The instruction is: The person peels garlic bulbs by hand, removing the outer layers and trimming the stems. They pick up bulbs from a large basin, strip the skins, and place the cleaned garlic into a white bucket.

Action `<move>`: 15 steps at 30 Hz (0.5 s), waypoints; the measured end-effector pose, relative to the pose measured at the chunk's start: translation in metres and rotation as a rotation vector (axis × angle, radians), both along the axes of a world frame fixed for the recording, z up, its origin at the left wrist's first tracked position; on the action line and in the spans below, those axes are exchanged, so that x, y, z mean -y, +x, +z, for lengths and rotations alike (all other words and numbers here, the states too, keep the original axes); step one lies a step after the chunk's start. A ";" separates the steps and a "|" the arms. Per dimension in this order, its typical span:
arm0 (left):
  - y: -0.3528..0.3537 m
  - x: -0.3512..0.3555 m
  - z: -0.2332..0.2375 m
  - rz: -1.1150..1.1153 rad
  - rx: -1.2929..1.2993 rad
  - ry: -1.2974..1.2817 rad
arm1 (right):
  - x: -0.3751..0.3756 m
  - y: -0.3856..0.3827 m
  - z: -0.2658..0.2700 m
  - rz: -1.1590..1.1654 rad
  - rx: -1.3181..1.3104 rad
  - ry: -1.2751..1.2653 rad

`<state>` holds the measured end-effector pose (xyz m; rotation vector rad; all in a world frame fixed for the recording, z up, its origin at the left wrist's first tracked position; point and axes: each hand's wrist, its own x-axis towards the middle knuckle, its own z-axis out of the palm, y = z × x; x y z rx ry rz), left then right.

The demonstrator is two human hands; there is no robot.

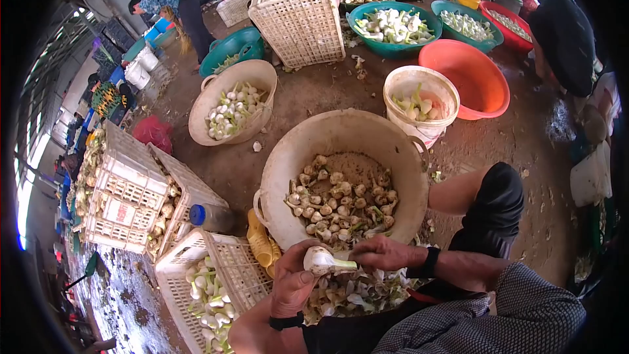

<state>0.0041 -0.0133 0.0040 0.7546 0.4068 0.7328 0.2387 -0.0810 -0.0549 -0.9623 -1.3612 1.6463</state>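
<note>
My left hand [291, 283] is closed around a white garlic bulb [320, 260] whose short pale-green stem points right. Close by that stem end, my right hand [386, 253] has its fingers curled together; whatever they hold, if anything, is hidden. Both hands are over the near rim of a big beige tub [278, 164]. Unpeeled, soil-coloured garlic bulbs [341, 190] cover part of the tub's bottom. Below the hands, loose garlic skins [357, 296] lie in a heap between my legs.
At lower left, a white plastic crate [173, 272] holds cleaned garlic. A blue-lidded jar [216, 217] and a yellow shoe [261, 246] are beside it. Beyond the tub stand a beige basket [196, 115], a white bucket [426, 132] and a red basin [495, 85]. Other people work farther off.
</note>
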 end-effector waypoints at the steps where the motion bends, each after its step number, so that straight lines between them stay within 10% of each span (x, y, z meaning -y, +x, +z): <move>1: 0.000 0.001 -0.001 0.008 -0.020 0.004 | -0.004 0.006 0.018 0.022 0.048 -0.129; 15: 0.004 0.002 -0.010 -0.052 -0.145 -0.024 | -0.001 0.011 0.017 0.076 0.254 0.331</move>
